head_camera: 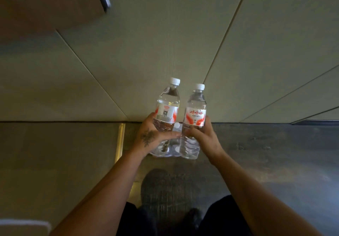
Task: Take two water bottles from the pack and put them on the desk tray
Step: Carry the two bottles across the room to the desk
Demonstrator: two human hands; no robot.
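Head view looked steeply down at two bare forearms reaching forward over a dark, mottled floor (266, 144). At about 11 o'clock from the frame's centre-bottom, the left hand (149, 138), marked with a dark tattoo on its back, was wrapped around the lower half of a clear plastic water bottle with a white cap and a red-and-white label (167, 107), fingers curled closed across its ribbed body. Just beside it, toward 1 o'clock, the right hand (203, 136) was clenched in the same way around a second clear plastic water bottle with a white cap and a red-lettered label (195, 114). Both bottles stood nearly upright, caps pointing to 12 o'clock, close together; whether they touched could not be told. Directly beneath them, between the two hands, the shrink-wrapped pack of clear bottles (176, 147) sat on the floor against a pale panelled wall (165, 43). At 6 o'clock, dark trouser legs and shoes (192, 217) showed faintly.
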